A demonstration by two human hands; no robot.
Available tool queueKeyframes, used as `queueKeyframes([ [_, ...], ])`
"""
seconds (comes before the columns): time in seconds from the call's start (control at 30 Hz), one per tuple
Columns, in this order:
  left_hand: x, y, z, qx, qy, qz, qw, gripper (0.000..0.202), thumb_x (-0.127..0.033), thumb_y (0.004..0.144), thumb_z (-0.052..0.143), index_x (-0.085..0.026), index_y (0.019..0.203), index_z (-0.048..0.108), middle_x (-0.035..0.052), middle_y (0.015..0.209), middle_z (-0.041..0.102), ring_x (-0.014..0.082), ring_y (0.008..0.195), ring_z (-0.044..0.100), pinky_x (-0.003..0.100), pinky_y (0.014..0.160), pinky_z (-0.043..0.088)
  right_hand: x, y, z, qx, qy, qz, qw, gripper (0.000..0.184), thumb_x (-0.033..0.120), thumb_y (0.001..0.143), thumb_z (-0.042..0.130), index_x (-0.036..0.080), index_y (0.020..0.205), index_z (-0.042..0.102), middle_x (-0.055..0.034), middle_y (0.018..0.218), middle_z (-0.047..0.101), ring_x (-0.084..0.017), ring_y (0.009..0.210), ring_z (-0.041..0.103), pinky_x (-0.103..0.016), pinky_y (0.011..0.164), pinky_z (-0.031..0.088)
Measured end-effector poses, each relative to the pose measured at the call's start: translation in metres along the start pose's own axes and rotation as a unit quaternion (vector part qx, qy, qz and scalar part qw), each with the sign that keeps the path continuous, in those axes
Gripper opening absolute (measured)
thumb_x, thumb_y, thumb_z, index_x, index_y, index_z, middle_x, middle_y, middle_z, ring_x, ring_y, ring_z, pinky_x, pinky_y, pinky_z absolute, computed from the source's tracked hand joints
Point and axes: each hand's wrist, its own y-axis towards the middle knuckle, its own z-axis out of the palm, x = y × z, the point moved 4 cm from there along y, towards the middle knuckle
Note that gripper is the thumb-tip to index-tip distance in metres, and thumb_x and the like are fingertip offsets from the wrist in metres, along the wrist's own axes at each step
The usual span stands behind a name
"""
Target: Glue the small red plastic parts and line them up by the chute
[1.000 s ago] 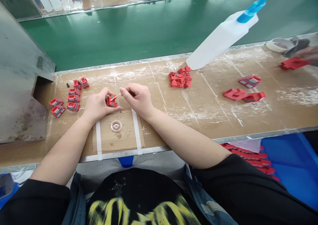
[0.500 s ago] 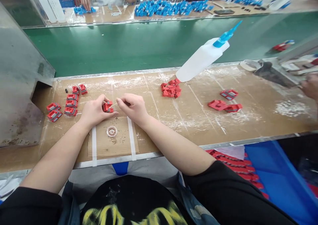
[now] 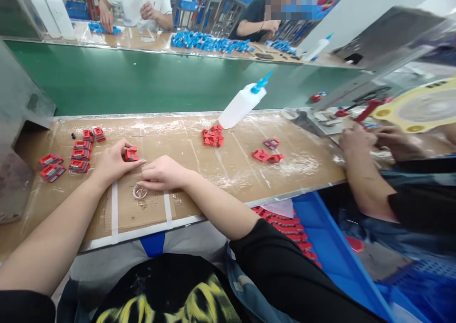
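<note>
My left hand point(image 3: 113, 164) grips a small red plastic part point(image 3: 131, 154) between thumb and fingers, just above the bench. My right hand point(image 3: 162, 173) is closed in a pinch, its fingertips at the rim of a small clear round dish point(image 3: 139, 192). The thin stick seen in that pinch earlier is hidden now. Left of my left hand stand several red-and-grey parts point(image 3: 80, 154) in a column, with two more point(image 3: 52, 172) farther left. A small heap of red pieces point(image 3: 213, 137) lies ahead and to the right.
A white squeeze bottle point(image 3: 242, 105) leans behind the heap. Three red parts point(image 3: 261, 155) lie farther right. A co-worker's hands point(image 3: 358, 140) are busy at the far right, by a yellow-framed fan point(image 3: 420, 105). A blue bin point(image 3: 320, 228) holds rows of red parts below the bench edge.
My right hand has moved from the red part down toward me, to the dish. My left hand keeps holding the part. The camera view has swung right and up.
</note>
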Motion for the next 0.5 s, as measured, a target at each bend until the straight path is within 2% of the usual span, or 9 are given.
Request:
queueKeyframes([
  [0.1, 0.002, 0.0, -0.001, 0.007, 0.002, 0.002, 1.0, 0.049, -0.061, 0.075, 0.079, -0.024, 0.102, 0.06, -0.0016, 0.075, 0.069, 0.0204, 0.07, 0.063, 0.03, 0.064, 0.041, -0.009, 0.001, -0.012, 0.013, -0.045, 0.07, 0.996, 0.049, 0.059, 0.105, 0.046, 0.021, 0.086, 0.071, -0.0032, 0.087, 0.071, -0.013, 0.074, 0.06, -0.028, 0.063, 0.032],
  [0.17, 0.002, 0.0, -0.003, 0.01, -0.002, -0.005, 1.0, 0.051, -0.063, 0.075, 0.079, -0.024, 0.102, 0.061, -0.0007, 0.078, 0.071, 0.0216, 0.073, 0.065, 0.031, 0.067, 0.043, -0.029, -0.007, -0.036, -0.017, -0.078, 0.197, 0.977, 0.049, 0.06, 0.105, 0.047, 0.021, 0.095, 0.075, -0.0042, 0.093, 0.074, -0.014, 0.079, 0.063, -0.027, 0.065, 0.034],
  [0.2, 0.002, 0.0, -0.004, 0.011, -0.004, -0.011, 1.0, 0.053, -0.065, 0.074, 0.079, -0.024, 0.103, 0.061, 0.0, 0.08, 0.072, 0.0223, 0.075, 0.066, 0.031, 0.068, 0.044, -0.044, -0.015, -0.052, -0.039, -0.103, 0.28, 0.954, 0.049, 0.06, 0.105, 0.047, 0.021, 0.097, 0.075, -0.0049, 0.095, 0.075, -0.015, 0.081, 0.064, -0.027, 0.066, 0.035],
  [0.27, 0.002, 0.0, -0.005, 0.011, -0.01, -0.023, 1.0, 0.056, -0.067, 0.073, 0.079, -0.024, 0.104, 0.062, 0.0011, 0.083, 0.074, 0.0233, 0.077, 0.067, 0.032, 0.069, 0.045, -0.077, -0.041, -0.086, -0.069, -0.168, 0.44, 0.879, 0.046, 0.057, 0.104, 0.049, 0.02, 0.099, 0.076, -0.008, 0.1, 0.076, -0.019, 0.087, 0.065, -0.028, 0.071, 0.039],
  [0.33, 0.003, 0.0, -0.005, 0.012, -0.024, -0.025, 0.999, 0.055, -0.067, 0.074, 0.078, -0.024, 0.105, 0.062, 0.0013, 0.084, 0.074, 0.0231, 0.077, 0.068, 0.033, 0.07, 0.046, -0.109, -0.068, -0.113, -0.044, -0.213, 0.548, 0.808, 0.04, 0.05, 0.102, 0.054, 0.017, 0.106, 0.075, -0.0135, 0.113, 0.075, -0.024, 0.1, 0.066, -0.03, 0.078, 0.044],
  [0.4, 0.004, 0.001, -0.005, 0.012, -0.043, -0.019, 0.999, 0.052, -0.064, 0.075, 0.079, -0.024, 0.105, 0.062, 0.0005, 0.083, 0.074, 0.022, 0.076, 0.067, 0.032, 0.07, 0.045, -0.135, -0.088, -0.125, 0.008, -0.21, 0.596, 0.775, 0.035, 0.043, 0.099, 0.06, 0.014, 0.113, 0.074, -0.0178, 0.124, 0.072, -0.028, 0.111, 0.064, -0.032, 0.086, 0.045],
  [0.5, 0.007, 0.001, -0.003, 0.014, -0.055, -0.01, 0.998, 0.05, -0.062, 0.076, 0.079, -0.025, 0.103, 0.061, -0.0017, 0.079, 0.072, 0.0205, 0.074, 0.066, 0.031, 0.069, 0.044, -0.155, -0.097, -0.125, 0.051, -0.167, 0.6, 0.781, 0.023, 0.027, 0.094, 0.066, 0.011, 0.108, 0.074, -0.0191, 0.12, 0.073, -0.027, 0.111, 0.066, -0.031, 0.09, 0.047],
])
